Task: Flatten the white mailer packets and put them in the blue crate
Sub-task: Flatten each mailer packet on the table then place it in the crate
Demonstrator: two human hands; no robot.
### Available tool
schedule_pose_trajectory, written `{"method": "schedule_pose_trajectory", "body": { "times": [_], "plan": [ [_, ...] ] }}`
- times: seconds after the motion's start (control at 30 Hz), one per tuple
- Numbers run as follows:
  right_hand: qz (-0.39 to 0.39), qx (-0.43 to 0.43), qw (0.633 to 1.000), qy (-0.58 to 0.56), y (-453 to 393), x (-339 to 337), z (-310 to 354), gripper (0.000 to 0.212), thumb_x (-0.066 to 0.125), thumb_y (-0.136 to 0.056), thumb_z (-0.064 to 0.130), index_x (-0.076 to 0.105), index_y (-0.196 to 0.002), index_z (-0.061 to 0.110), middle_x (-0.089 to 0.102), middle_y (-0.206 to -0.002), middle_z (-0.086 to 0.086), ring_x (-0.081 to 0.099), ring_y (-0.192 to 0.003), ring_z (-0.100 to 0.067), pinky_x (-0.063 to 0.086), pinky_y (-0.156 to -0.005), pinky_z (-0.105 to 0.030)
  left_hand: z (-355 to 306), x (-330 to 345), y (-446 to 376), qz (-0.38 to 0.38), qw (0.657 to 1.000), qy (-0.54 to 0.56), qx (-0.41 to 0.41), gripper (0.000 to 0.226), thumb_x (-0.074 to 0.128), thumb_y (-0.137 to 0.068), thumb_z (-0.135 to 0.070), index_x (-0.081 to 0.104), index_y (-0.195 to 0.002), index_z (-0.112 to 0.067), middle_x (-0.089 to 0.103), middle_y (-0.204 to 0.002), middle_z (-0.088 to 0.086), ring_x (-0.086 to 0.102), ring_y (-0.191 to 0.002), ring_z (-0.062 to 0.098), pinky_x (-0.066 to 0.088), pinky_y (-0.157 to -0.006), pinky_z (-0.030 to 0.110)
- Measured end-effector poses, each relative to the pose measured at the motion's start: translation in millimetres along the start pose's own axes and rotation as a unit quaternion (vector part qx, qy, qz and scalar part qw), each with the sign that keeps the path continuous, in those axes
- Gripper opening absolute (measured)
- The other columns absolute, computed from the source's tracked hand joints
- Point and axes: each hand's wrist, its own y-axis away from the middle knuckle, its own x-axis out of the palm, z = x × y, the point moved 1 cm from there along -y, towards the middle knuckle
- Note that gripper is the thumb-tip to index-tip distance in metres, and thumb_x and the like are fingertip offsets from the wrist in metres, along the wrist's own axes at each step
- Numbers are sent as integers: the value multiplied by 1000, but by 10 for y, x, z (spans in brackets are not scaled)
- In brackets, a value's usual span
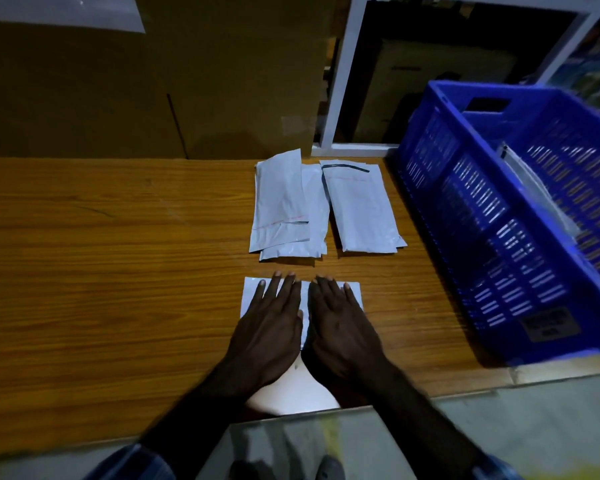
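White mailer packet [250,299] lies flat on the wooden table [101,271] near its front edge, pressed under the left hand [269,336] and right hand [340,336], fingers straight and slightly spread. More packets [326,206] lie just beyond; the blue crate [520,216] sits right.

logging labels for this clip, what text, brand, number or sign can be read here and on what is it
No text can be read for certain.
Blue crate: a dark label plate on its near side carries lettering, too blurred to read.
White mailer packets: faint red lines and a dark strip, no legible words.
Packet under both hands: no print visible.
White sheet on the cardboard at top left: no print can be made out.
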Motion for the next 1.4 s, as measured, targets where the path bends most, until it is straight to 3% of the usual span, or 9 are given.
{"method": "schedule_pose_trajectory", "body": {
  "times": [0.07,0.23,0.33,0.5,0.6,0.7,0.97,1.17,1.4],
  "plan": [
    [5,6,1000,-22,29,44,8,77,53,-75,30,44,-139,-13,41,-146,-30,38,-139,-41,24,-115,-56,-28,38,-1,21,1000,-4,2,63,8,-103,-31,55,-134,-3,56,-138,14,48,-132,34,42,-105,54],
    [-32,3,998,-51,83,83,43,63,43,-86,19,41,-141,-12,36,-151,-29,28,-145,-39,24,-118,-54,-14,85,28,13,1000,-12,14,60,10,-102,-32,48,-142,-7,44,-149,11,35,-142,29,24,-111,48],
    [-34,-1,998,-50,88,115,38,62,43,-89,18,39,-143,-12,34,-152,-29,26,-146,-38,22,-119,-53,-31,90,14,17,1000,-19,13,56,23,-97,-31,48,-142,-8,43,-150,10,34,-142,29,24,-111,49],
    [5,13,996,-85,49,5,-50,71,40,-82,21,34,-146,-10,28,-155,-27,22,-147,-38,13,-121,-50,-37,54,-13,30,999,-25,6,55,26,-95,-31,56,-136,-9,53,-142,9,45,-135,28,41,-107,51],
    [-21,38,997,-68,82,-39,-146,72,41,-80,25,39,-142,-12,33,-152,-30,28,-144,-41,14,-121,-50,-129,36,-54,8,1000,-14,11,56,21,-100,-31,54,-137,-6,53,-142,10,44,-136,25,27,-109,49],
    [-36,46,997,-46,149,12,-190,69,39,-84,26,41,-142,-10,36,-150,-29,33,-142,-41,21,-120,-51,-271,81,-106,15,999,-11,36,55,21,-100,-30,51,-140,-7,52,-143,9,41,-138,26,24,-107,49],
    [-61,26,997,-46,283,62,-256,54,19,-105,21,27,-150,-8,16,-160,-24,13,-151,-33,20,-120,-50,-262,159,-93,16,999,-18,48,53,27,-99,-31,45,-145,-10,44,-150,6,32,-144,22,24,-111,48],
    [-84,15,996,-29,321,89,-280,53,37,-105,21,28,-148,-10,17,-159,-26,14,-151,-35,23,-118,-53,-228,202,-98,20,998,-9,50,56,25,-99,-32,40,-148,-11,38,-154,6,27,-146,22,20,-114,47],
    [-42,10,999,-32,281,-66,-245,57,27,-107,30,25,-151,-6,14,-161,-22,10,-152,-31,14,-121,-50,-57,91,-14,-1,1000,9,-10,56,19,-102,-35,37,-147,-8,34,-154,8,27,-144,23,13,-114,45]
  ]
}}
